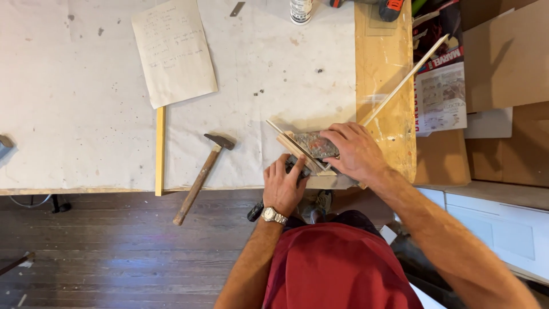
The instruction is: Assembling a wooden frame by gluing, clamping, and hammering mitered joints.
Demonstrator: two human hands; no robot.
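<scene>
Left hand [283,186] gripping a dark tool [295,164], right hand [353,151] flat on framed panel [313,146].

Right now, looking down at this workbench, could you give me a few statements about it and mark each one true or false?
1. The wooden-handled hammer lies untouched on the paper-covered table. True.
2. The left hand wears a metal wristwatch. True.
3. The right hand grips the hammer. False: it presses on a grey patterned piece set in a wooden corner frame.
4. The sheet of handwritten paper lies under the hands. False: it sits apart, farther back on the table.
5. A thin yellow wooden strip lies left of the hammer. True.
</scene>
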